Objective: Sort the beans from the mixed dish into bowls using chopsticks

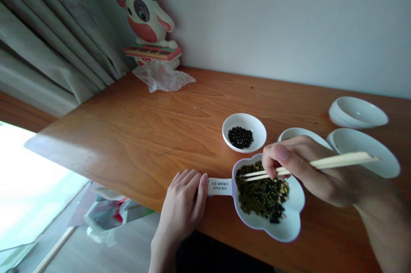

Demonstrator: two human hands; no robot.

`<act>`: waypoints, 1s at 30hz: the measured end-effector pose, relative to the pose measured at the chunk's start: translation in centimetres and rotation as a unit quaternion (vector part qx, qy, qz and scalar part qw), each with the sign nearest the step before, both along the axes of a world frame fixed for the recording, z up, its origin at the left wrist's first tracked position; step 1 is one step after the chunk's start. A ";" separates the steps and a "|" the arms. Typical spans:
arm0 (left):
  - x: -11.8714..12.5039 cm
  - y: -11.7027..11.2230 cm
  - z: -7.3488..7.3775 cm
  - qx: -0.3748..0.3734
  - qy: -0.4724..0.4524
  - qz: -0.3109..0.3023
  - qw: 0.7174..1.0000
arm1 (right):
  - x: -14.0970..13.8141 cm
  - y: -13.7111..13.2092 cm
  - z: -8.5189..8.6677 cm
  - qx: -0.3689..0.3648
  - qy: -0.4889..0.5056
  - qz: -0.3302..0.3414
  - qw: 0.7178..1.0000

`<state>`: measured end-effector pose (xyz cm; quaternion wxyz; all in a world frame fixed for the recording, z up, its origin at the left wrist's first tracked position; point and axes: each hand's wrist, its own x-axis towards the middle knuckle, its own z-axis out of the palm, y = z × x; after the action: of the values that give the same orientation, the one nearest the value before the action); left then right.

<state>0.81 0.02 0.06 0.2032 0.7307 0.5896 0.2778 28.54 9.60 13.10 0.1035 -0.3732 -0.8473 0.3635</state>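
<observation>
My left hand (188, 196) is closed around the end of the labelled handle of a white, scallop-edged dish (293, 221) with a lilac rim. Mixed green, black and pale beans (260, 196) lie in the dish. In my right hand (302, 163) is a pair of wooden chopsticks (340, 160), their tips down among the beans at the dish's left side. Whether a bean is between the tips, I cannot tell. Just behind the dish stands a small white bowl (259, 139) with black beans (240, 137) in it.
Stacked white bowls (359, 112) stand at the back right, with another white bowl (369, 153) before them and one (303, 134) partly behind my right hand. A cow toy with a keyboard (150, 28) and a clear plastic bag (163, 78) are at the back left of the wooden table (144, 136).
</observation>
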 end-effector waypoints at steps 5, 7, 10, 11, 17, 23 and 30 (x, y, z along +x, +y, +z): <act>0.0 -0.1 0.0 0.002 0.002 -0.001 1.000 | -0.2 0.0 0.1 -0.006 -0.007 -0.001 1.000; -0.1 -0.1 0.0 0.002 0.002 -0.002 1.000 | -0.3 0.0 0.1 -0.011 -0.013 -0.007 1.000; -0.1 -0.1 0.0 0.001 0.002 -0.004 1.000 | -0.1 0.0 0.0 -0.010 -0.013 -0.015 1.000; -0.1 -0.1 0.0 0.001 0.002 -0.004 1.000 | -0.1 0.0 -0.1 -0.009 -0.013 -0.017 1.000; 0.0 -0.1 0.1 0.002 0.005 -0.001 1.000 | 0.0 0.1 -0.3 0.003 0.002 -0.006 1.000; 0.0 -0.1 0.1 0.000 0.007 -0.001 1.000 | -0.1 -0.1 -0.1 -0.012 -0.004 -0.010 1.000; 0.0 -0.1 0.1 -0.002 0.005 0.001 1.000 | -0.7 0.0 -0.2 -0.015 0.027 -0.001 1.000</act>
<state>0.78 -0.11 0.16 0.2015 0.7312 0.5919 0.2727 27.86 9.55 12.86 0.1211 -0.3659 -0.8384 0.3855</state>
